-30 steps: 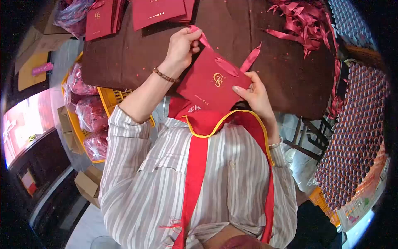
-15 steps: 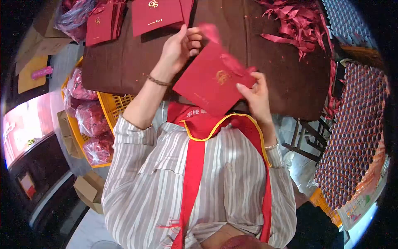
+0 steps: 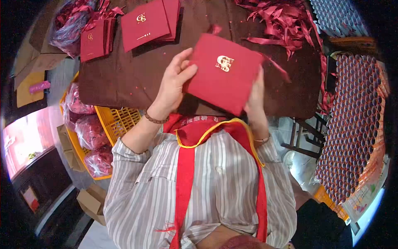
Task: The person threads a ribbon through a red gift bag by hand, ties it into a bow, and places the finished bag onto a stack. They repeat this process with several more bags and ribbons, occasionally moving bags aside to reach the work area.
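Tilted above the table's front part is a flat red gift bag (image 3: 224, 76) with a gold emblem on its face. My left hand (image 3: 175, 79) grips its left edge, thumb against the front. At its right edge my right hand (image 3: 256, 93) holds on, slightly blurred, with some fingers hidden behind the bag. A dark red ribbon (image 3: 277, 68) trails from the bag's upper right side, and a bit of ribbon shows above its top edge.
On the brown-covered table (image 3: 124, 83), more red bags (image 3: 146, 25) lie stacked at the back left, beside smaller bags (image 3: 93, 43). Loose ribbons (image 3: 286, 25) pile at the back right. A yellow crate (image 3: 110, 124) with wrapped bundles stands left; rows of small round items (image 3: 350, 124) stand right.
The bag has turned so its emblem faces up squarely. My left hand has come down from the ribbon onto the bag's left edge; my right hand has moved lower along the right edge.
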A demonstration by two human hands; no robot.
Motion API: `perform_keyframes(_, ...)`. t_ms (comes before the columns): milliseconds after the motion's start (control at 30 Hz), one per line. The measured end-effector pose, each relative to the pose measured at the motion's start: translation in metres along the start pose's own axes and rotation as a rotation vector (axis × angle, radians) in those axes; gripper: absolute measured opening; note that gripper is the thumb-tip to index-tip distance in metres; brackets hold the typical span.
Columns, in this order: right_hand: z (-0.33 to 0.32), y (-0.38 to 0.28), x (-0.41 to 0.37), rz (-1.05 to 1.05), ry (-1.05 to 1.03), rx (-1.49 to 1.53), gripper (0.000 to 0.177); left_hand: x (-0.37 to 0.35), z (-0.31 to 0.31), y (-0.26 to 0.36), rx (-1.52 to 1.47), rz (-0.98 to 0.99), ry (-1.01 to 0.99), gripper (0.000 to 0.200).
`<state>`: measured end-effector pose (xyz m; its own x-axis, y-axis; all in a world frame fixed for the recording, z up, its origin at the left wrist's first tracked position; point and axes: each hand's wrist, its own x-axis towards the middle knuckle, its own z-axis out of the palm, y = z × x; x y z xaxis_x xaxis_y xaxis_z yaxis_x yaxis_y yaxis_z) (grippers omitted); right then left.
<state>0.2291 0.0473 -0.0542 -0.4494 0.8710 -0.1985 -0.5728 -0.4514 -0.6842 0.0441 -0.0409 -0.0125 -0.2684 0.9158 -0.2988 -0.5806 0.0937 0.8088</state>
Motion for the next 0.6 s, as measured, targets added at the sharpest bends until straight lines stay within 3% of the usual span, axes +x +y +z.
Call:
perform_keyframes(67,-0.027,-0.001,0.0,-0.121,0.27,-0.124,0.044,0.004,-0.023,-0.015,0.399,0.175,0.12,0.047)
perform_keyframes(100,-0.04,-0.005,-0.003,-0.175,0.342,-0.124,0.043,0.001,-0.034,-0.023,0.402,0.172,0.122,0.047)
perform_keyframes(167,-0.057,-0.016,-0.004,-0.221,0.434,-0.162,0.04,-0.008,-0.048,-0.03,0.733,0.109,0.053,0.049)
perform_keyframes(233,-0.054,-0.029,-0.006,-0.216,0.352,-0.219,0.033,-0.016,-0.046,-0.027,0.72,0.096,0.065,0.05)
perform_keyframes(300,-0.049,-0.033,0.001,-0.202,0.29,-0.263,0.028,-0.018,-0.044,-0.014,1.105,0.037,0.097,0.049)
perform_keyframes(367,-0.035,-0.035,0.011,-0.199,0.26,-0.421,0.017,-0.018,-0.043,-0.01,1.251,0.169,0.095,0.044)
perform_keyframes(433,-0.034,-0.043,0.024,-0.18,0.226,-0.764,0.019,-0.021,-0.034,0.002,1.444,0.317,0.124,0.037)
perform_keyframes(467,-0.047,-0.048,0.04,-0.539,0.121,-1.274,0.025,-0.02,-0.036,0.001,1.378,0.34,0.163,0.031)
perform_keyframes(500,-0.053,-0.057,0.057,-0.547,0.137,-1.28,0.025,-0.019,-0.035,0.005,1.369,0.325,0.189,0.03)
perform_keyframes(567,-0.06,-0.072,0.087,-0.97,0.145,-1.801,0.033,-0.017,-0.037,0.006,1.265,0.349,0.196,0.027)
perform_keyframes(600,-0.063,-0.079,0.097,-0.978,0.153,-1.804,0.033,-0.017,-0.034,0.006,1.263,0.358,0.19,0.027)
